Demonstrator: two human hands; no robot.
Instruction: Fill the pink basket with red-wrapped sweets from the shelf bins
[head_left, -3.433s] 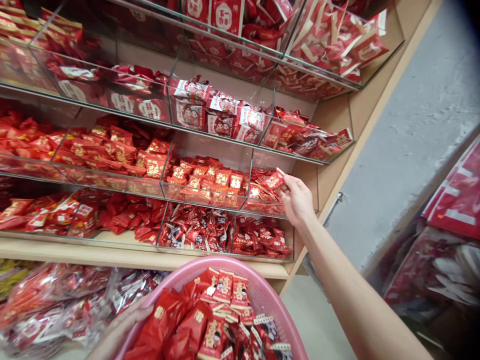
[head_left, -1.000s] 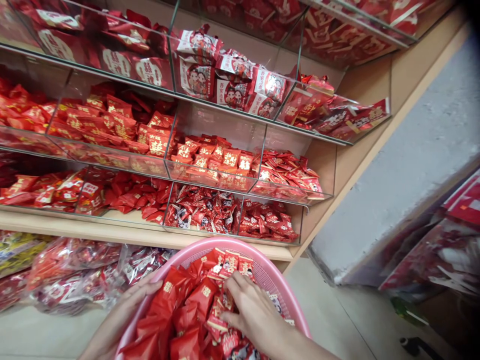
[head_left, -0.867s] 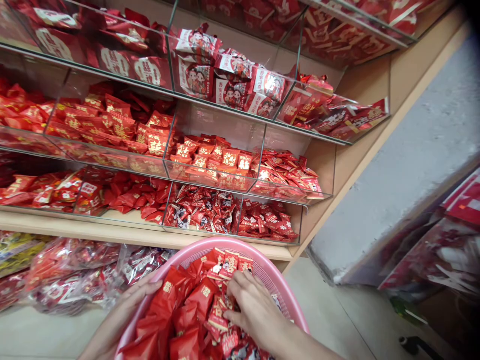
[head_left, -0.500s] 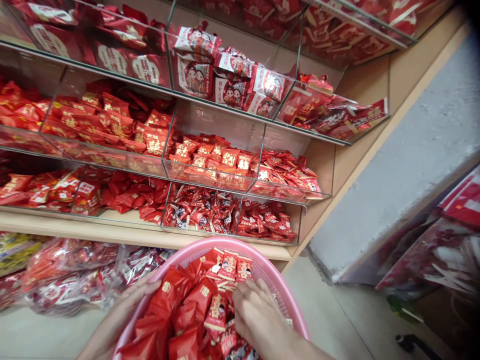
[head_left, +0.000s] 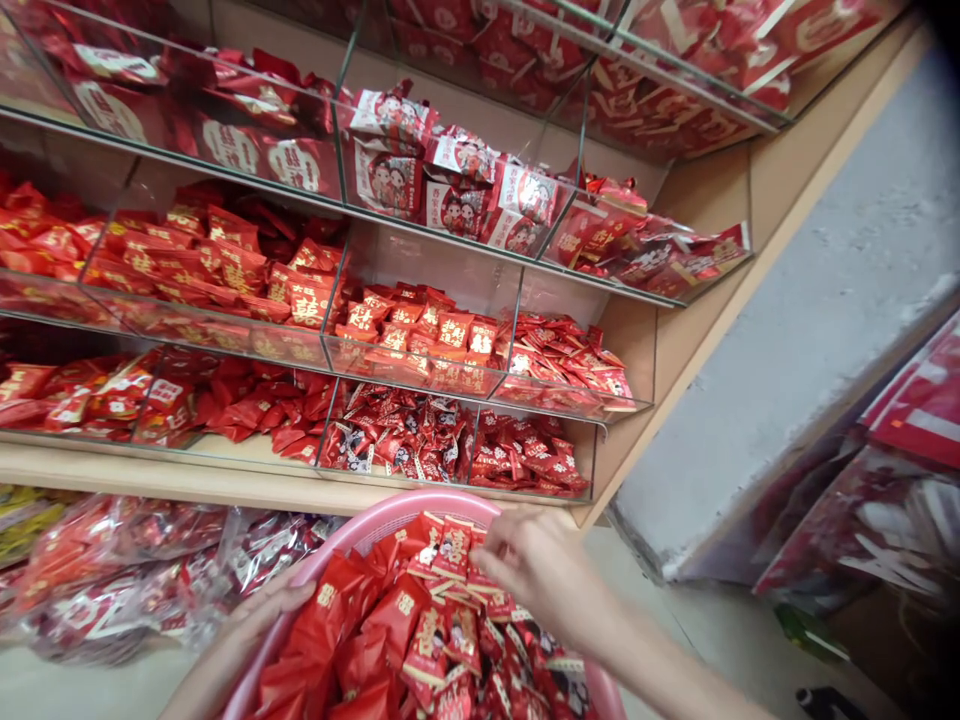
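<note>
A pink plastic basket (head_left: 375, 520) heaped with red candy packets (head_left: 420, 630) fills the bottom centre. My left hand (head_left: 251, 625) grips the basket's left rim, fingers curled over the edge. Above the far right side of the heap hovers my right hand (head_left: 540, 570), fingers bent and blurred by motion; whether a packet is in them does not show. Behind the basket, glass shelf bins (head_left: 480, 375) hold more red packets; the lowest right bin (head_left: 529, 460) lies just beyond my right hand.
A wooden shelf edge (head_left: 187, 485) runs below the glass bins. Clear bags of red sweets (head_left: 127, 570) lie under it at left. A grey concrete wall (head_left: 810, 330) stands to the right, with more red packages (head_left: 885, 500) past it.
My right hand left the middle right bin, dug into the basket's packets, and has now risen toward the basket's far rim. The view has tilted slightly.
</note>
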